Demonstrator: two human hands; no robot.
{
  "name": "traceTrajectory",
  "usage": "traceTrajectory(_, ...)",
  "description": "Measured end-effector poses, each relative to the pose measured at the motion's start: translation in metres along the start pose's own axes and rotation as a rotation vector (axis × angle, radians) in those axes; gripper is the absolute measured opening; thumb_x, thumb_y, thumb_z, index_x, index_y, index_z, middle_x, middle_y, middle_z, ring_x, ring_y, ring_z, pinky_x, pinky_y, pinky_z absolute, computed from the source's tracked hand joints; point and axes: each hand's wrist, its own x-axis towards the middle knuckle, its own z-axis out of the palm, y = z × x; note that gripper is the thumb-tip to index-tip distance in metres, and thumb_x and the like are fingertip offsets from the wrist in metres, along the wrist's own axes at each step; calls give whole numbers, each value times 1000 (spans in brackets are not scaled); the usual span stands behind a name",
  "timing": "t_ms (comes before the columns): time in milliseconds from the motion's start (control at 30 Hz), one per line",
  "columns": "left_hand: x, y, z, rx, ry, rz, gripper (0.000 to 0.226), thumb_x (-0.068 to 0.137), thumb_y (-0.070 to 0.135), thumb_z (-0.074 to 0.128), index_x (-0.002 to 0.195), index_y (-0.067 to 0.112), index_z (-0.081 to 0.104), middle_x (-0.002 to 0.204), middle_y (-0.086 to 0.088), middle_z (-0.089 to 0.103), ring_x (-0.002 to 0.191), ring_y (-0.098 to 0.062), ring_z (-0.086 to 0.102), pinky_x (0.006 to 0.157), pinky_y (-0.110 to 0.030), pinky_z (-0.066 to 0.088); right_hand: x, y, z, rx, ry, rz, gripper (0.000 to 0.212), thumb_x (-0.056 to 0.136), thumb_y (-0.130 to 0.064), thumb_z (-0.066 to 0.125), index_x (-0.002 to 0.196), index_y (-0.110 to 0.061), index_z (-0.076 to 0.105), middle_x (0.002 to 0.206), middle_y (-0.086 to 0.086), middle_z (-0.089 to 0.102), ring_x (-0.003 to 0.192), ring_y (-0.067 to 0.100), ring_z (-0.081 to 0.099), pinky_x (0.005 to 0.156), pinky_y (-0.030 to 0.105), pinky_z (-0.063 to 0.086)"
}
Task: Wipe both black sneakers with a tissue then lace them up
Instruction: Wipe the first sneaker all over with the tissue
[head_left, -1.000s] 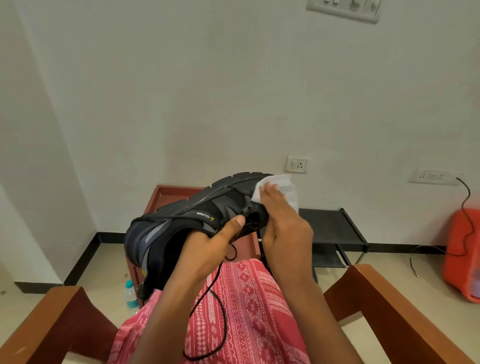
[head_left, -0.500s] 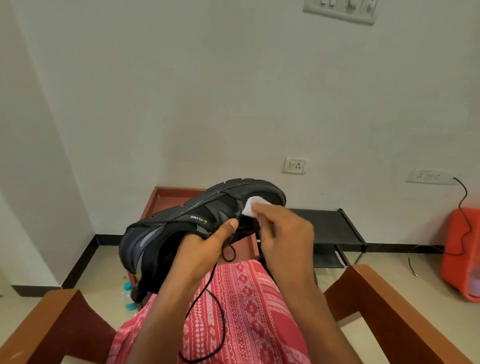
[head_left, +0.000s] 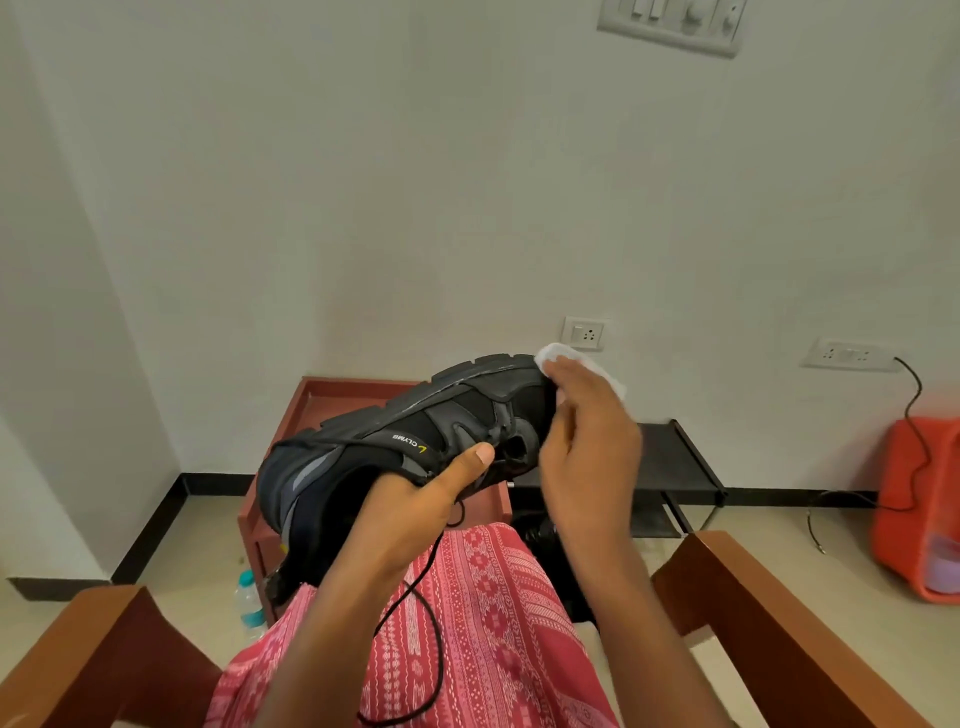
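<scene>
Head-camera view down over a lap, white wall ahead. Just below the middle of the frame, a black sneaker (head_left: 415, 441), held in the air on its side: sole toward 12 o'clock, toe toward 2 o'clock, heel toward 8 o'clock. Left hand (head_left: 415, 514) gripping the shoe from 6 o'clock, thumb laid across the upper beside the eyelets, fingers out of sight behind the shoe. Right hand (head_left: 587, 457) at the shoe's 3 o'clock, fingers bent over a white tissue (head_left: 558, 356) and pressing it against the toe; tissue edge showing past the fingertips. Black lace (head_left: 431, 623) hanging loose from the shoe toward 6 o'clock, looping over a pink patterned garment (head_left: 493, 623) on the lap.

Wooden chair arms (head_left: 779, 623) at 5 and 7 o'clock. Behind the shoe, a red-brown wooden table (head_left: 353, 395); at its 3 o'clock, a low black rack (head_left: 675, 462). Small water bottle (head_left: 249, 603) on the floor at 7 o'clock, beside the table. Orange container (head_left: 919, 509) at the 4 o'clock edge, with a black cable (head_left: 914, 415) running up to a wall socket (head_left: 847, 353). Switch panel (head_left: 675, 21) at 1 o'clock, top of frame.
</scene>
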Motion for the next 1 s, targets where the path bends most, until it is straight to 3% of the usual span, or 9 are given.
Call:
traceTrajectory(67, -1, 0, 2, 34, 9, 7, 25, 77, 42, 82, 95, 25, 80, 98, 6, 79, 102, -17, 72, 100, -48, 53, -14, -10, 9, -4, -107, -71, 48, 91, -1, 47, 133, -14, 63, 140, 1, 59, 137, 18, 47, 119, 37, 32)
traceTrajectory(167, -1, -1, 4, 42, 17, 7, 27, 77, 46, 79, 84, 19, 79, 94, -18, 76, 94, -31, 73, 90, -60, 55, -33, -25, 18, -1, -249, -212, 64, 79, 8, 50, 139, -11, 57, 145, 4, 54, 143, 18, 39, 123, 21, 13)
traceTrajectory(233, 0, -1, 3, 14, 25, 13, 6, 88, 25, 75, 87, 26, 80, 96, -7, 79, 99, -25, 73, 94, -55, 55, -36, -24, 21, -7, -255, -308, 71, 71, 13, 54, 139, -9, 57, 144, 6, 55, 141, 16, 40, 123, 26, 16)
traceTrajectory(267, 1, -2, 2, 18, 25, 23, 8, 88, 21, 74, 90, 27, 80, 97, 0, 79, 101, -20, 73, 96, -53, 55, -34, -19, 20, -10, -253, -329, 70, 72, 12, 54, 139, -9, 57, 144, 5, 55, 141, 15, 41, 123, 30, 21)
traceTrajectory(433, 0, -3, -4, 15, 46, 12, 12, 82, 31, 80, 94, 32, 77, 97, 14, 77, 103, -7, 69, 96, -31, 52, -14, 14, 6, -64, -114, -223, 61, 82, -2, 33, 136, -12, 60, 142, 2, 58, 138, 14, 46, 121, 34, 29)
traceTrajectory(600, -2, -1, -2, 31, 24, 4, 10, 81, 37, 79, 90, 37, 75, 96, 20, 75, 104, -2, 66, 88, -21, 48, -16, 21, 1, -53, 34, -8, 59, 85, 15, 53, 138, -11, 58, 141, 4, 58, 135, 20, 50, 111, 43, 44)
traceTrajectory(700, -2, -3, 2, 99, 21, 23, 7, 82, 37, 78, 88, 38, 74, 92, 20, 74, 100, -1, 66, 84, -19, 50, -21, 5, 7, -89, 18, -88, 56, 83, 10, 53, 135, -9, 61, 139, 7, 59, 135, 24, 50, 112, 48, 42)
traceTrajectory(833, -2, -4, 8, 129, 31, 63, 10, 88, 29, 74, 80, 36, 73, 91, 8, 77, 95, -11, 70, 91, -39, 57, -31, -20, 18, -117, -49, -302, 61, 76, -7, 35, 130, -5, 64, 136, 9, 61, 134, 23, 52, 120, 36, 29)
traceTrajectory(1000, -4, 0, 5, 135, 31, 104, 13, 86, 31, 76, 91, 40, 69, 96, 18, 71, 98, 3, 63, 78, -13, 47, -19, 0, 12, -76, -93, -270, 61, 81, -7, 34, 136, -10, 60, 141, 3, 58, 138, 16, 46, 122, 33, 25)
